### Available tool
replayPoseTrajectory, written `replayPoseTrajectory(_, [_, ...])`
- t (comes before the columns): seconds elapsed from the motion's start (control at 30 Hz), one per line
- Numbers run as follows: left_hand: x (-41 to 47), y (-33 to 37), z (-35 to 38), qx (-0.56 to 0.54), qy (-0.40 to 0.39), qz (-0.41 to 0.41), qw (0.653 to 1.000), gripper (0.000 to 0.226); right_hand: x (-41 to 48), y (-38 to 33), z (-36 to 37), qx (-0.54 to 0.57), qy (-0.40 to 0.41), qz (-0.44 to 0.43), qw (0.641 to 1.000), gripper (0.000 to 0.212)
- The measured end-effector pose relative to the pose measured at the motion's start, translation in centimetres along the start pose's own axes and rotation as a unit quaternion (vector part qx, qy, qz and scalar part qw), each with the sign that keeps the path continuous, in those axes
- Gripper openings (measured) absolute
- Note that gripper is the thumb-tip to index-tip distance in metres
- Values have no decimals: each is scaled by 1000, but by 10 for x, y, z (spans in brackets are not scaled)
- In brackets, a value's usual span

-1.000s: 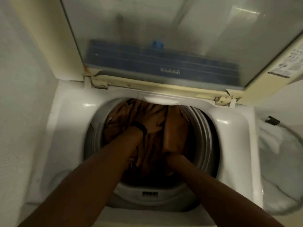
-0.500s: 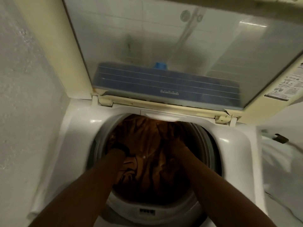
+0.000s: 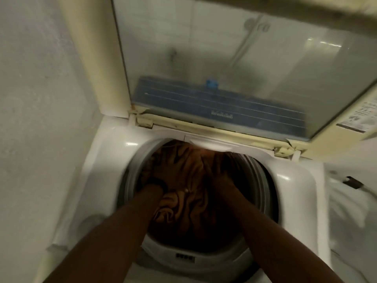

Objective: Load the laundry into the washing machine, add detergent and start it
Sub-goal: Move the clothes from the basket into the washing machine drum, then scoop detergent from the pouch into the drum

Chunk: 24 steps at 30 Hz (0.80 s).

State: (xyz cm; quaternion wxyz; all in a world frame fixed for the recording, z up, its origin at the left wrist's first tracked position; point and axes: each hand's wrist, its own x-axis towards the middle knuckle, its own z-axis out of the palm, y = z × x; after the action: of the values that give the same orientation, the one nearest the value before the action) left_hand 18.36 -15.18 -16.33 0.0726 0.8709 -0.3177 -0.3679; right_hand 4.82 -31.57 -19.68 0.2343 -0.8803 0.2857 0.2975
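Brown laundry [image 3: 183,207] is piled inside the drum [image 3: 263,180] of the top-load washing machine [image 3: 114,156], w/ the lid [image 3: 224,58] stood open at the back. Both arms are reached into the drum: L hand [image 3: 175,170], black band [image 3: 161,183] at the wrist, is laid on the cloth w/ fingers spread and straight, nothing gripped. R hand [image 3: 219,174] is set on the laundry just beside it, but it's too dark and blurred, so its fingers' state can't be told.
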Motion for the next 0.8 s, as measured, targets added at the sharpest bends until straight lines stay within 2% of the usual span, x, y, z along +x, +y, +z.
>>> replayPoseTrajectory(0.07, [-13,1,-8,27,12,49,998,99,-26,-10,-21,-47,4,-53,997,91])
replayPoseTrajectory(0.23, [-58,16,-25,69,67,64,993,104,-91,-17,-56,-54,16,-85,995,108])
replayPoseTrajectory(0.37, [-107,35,-42,-3,135,79,988,94,-129,-25,-79,-32,89,-140,986,108])
replayPoseTrajectory(0.47, [-157,55,-60,-90,189,63,976,76,-163,-35,-98,27,121,-182,976,104])
replayPoseTrajectory(0.53, [-179,62,-72,-101,236,46,965,71,-179,-46,-111,58,133,-201,969,96])
replayPoseTrajectory(0.7, [-241,60,-108,-71,345,9,936,75,-225,-99,-149,79,182,-276,941,89])
replayPoseTrajectory(0.8, [-283,54,-121,-81,436,-20,896,62,-254,-136,-168,95,185,-348,914,91])
